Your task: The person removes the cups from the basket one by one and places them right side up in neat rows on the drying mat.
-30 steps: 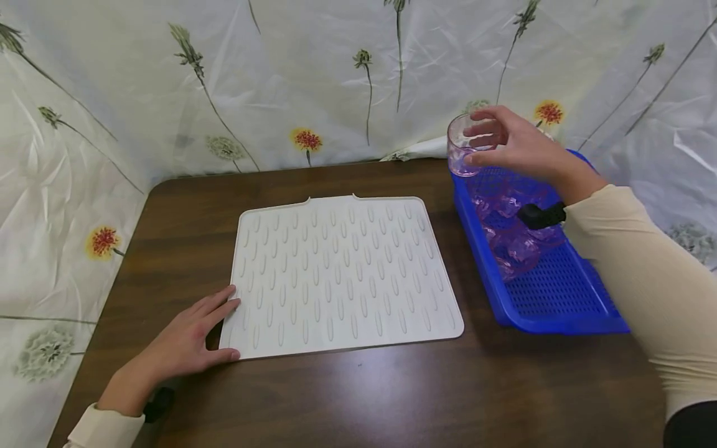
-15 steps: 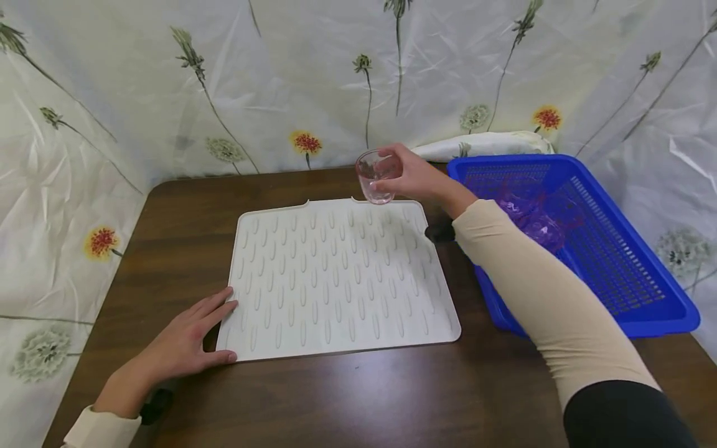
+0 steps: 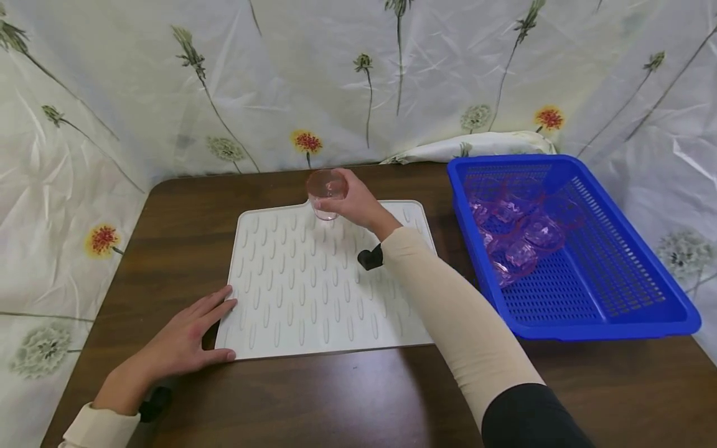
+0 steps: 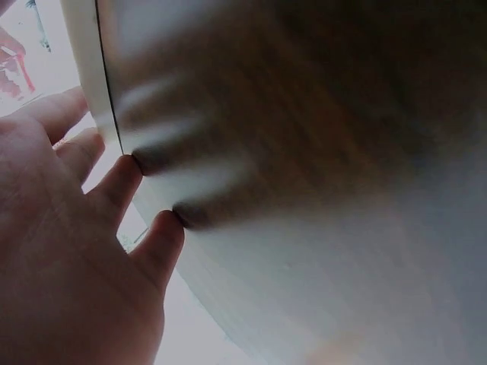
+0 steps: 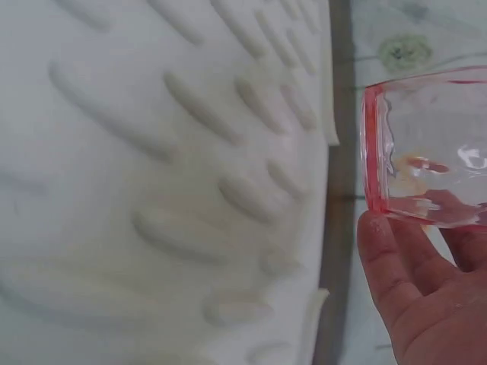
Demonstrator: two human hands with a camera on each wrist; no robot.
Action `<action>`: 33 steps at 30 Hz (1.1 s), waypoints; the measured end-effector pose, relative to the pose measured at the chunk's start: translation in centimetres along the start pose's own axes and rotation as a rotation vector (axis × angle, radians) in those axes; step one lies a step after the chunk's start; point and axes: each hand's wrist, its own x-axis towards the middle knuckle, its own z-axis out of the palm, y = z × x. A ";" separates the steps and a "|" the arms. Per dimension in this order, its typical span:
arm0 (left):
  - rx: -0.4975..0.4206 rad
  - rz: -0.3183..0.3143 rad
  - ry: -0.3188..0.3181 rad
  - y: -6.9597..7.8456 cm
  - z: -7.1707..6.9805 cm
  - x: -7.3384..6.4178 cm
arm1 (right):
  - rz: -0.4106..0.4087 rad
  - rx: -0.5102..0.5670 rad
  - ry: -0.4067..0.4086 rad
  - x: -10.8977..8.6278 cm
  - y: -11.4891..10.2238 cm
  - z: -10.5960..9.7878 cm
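My right hand (image 3: 358, 202) grips a clear pink drinking glass (image 3: 323, 190) by its side, rim up, above the back edge of the white ridged mat (image 3: 297, 298). In the right wrist view the glass (image 5: 434, 144) has a thick pinkish-red base, and a gap separates it from the mat. Resting at the mat's front left corner, my left hand (image 3: 176, 342) has its fingers spread and fingertips at the edge. The left wrist view shows those fingers (image 4: 114, 186) fairly straight, touching the brown table.
A blue perforated basket (image 3: 582, 311) stands on the right of the brown wooden table (image 3: 336, 398), with several pink glasses (image 3: 521, 246) lying in its left part. A flowered sheet (image 3: 252, 93) hangs behind the table and is bunched up behind the basket.
My right hand has carried the glass from above the basket leftward and lower, to over the mat's back edge. The basket's glasses are now uncovered by the arm. My left hand stays at the corner.
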 end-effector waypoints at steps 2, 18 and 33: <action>-0.001 -0.004 -0.004 -0.1 0.0 0.0 | 0.018 0.003 -0.002 0.0 0.2 1.0; -0.002 0.005 -0.005 -0.3 0.2 0.1 | 0.012 0.041 -0.038 0.6 0.0 5.8; -0.017 -0.028 -0.043 -0.4 0.1 0.0 | -0.012 0.019 -0.067 1.4 -0.6 8.1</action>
